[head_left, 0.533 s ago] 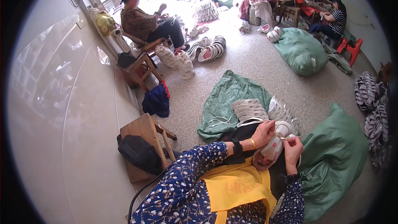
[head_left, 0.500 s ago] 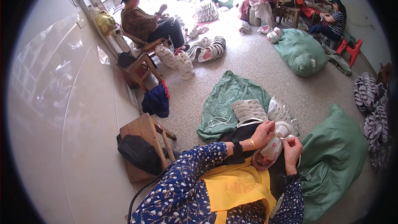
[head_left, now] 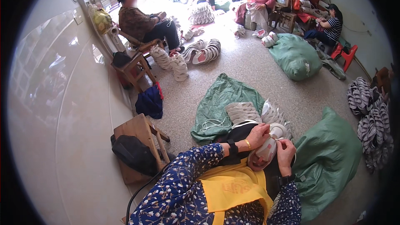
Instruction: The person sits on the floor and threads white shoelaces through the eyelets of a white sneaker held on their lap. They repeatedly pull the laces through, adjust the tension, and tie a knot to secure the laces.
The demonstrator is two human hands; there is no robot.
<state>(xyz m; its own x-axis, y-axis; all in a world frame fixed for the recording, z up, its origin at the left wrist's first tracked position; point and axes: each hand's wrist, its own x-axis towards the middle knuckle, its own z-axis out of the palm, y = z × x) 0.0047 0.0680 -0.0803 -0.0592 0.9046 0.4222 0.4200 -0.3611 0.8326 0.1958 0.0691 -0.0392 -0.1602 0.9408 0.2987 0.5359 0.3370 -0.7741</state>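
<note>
One left hand (head_left: 259, 135) and one right hand (head_left: 286, 155) pinch one thin white lace (head_left: 273, 137) — one pale, pink-patched shoe upper (head_left: 262, 155) sits between them. Just beyond lie two off-white stacks of uppers (head_left: 242, 112).

one left hand (head_left: 259, 134), one right hand (head_left: 286, 153), one shoe (head_left: 262, 155) between, one yellow apron (head_left: 231, 191), four co-workers (head_left: 137, 21)

Strong daylight enters through the opening (head_left: 160, 0), overexposed to near white, at the far edge of the floor (head_left: 175, 96); the near edge is dimmer, shadows soft. The glossy wall (head_left: 46, 116) along the left edge carries patchy glare. Fisheye distortion bows straight lines; picture corners are black. Distant detail is soft.
</note>
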